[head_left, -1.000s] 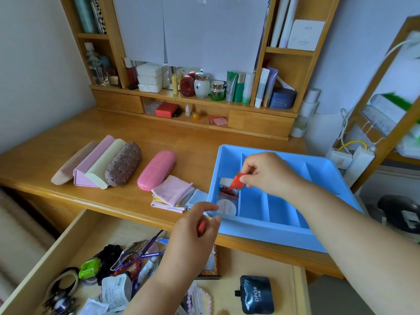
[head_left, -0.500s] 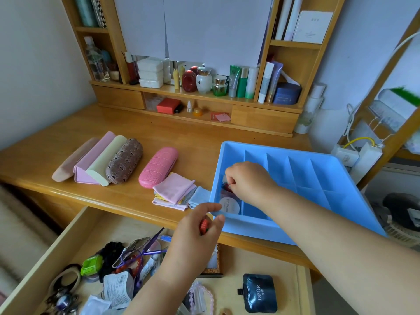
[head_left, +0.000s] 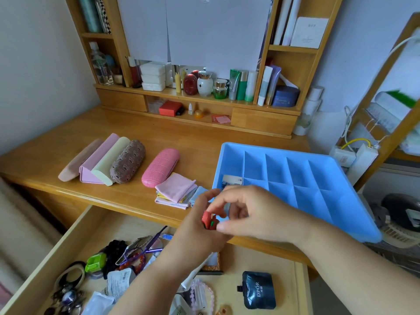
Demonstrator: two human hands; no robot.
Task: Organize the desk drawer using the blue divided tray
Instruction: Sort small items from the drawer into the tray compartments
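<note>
The blue divided tray (head_left: 276, 149) lies on the desk at the right, with a white packet (head_left: 231, 179) in its near-left compartment. Its other visible compartments look bare. In front of the tray's near-left corner, above the desk edge, my left hand (head_left: 193, 237) holds a small red object (head_left: 208, 220) with a green spot. My right hand (head_left: 256, 214) meets it there, thumb and curled fingers pinching the same red object. Below, the open drawer (head_left: 75, 233) holds a jumble of small things.
In the drawer lie a green gadget (head_left: 95, 262), black hair ties (head_left: 116, 248), a bead bracelet (head_left: 202, 292) and a dark pouch (head_left: 259, 289). Several glasses cases (head_left: 127, 164) and folded cloths (head_left: 176, 189) sit on the desk. Cosmetics fill the back shelf (head_left: 204, 97).
My right hand left a red packet in the tray's near-left compartment, then drew back to my left hand. It now pinches the red object that my left hand kept holding.
</note>
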